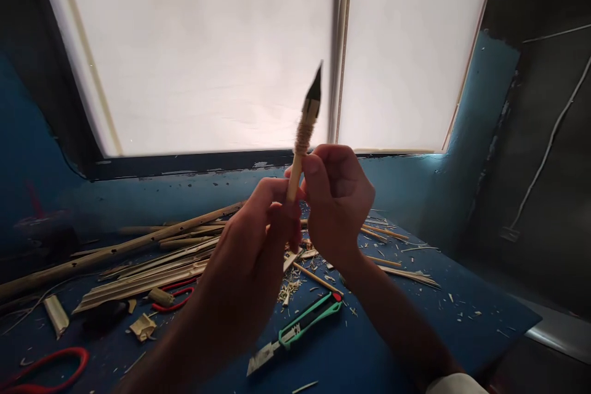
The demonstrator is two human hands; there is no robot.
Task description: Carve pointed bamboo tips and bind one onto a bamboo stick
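Holds a slim wooden stick (296,177) up before the bright window (207,55), well above the table (369,332), tilted slightly right, with a dark pointed tip (314,85) set in its upper end, bound by cord (303,135). Clamps its lower part in the left hand (263,221); pinches it just below the binding with the right hand (339,197), thumb raised. Angles both forearms in from below, over a green box cutter (290,335). Cannot make out the contents of a dim cup-like container (46,234), far left.
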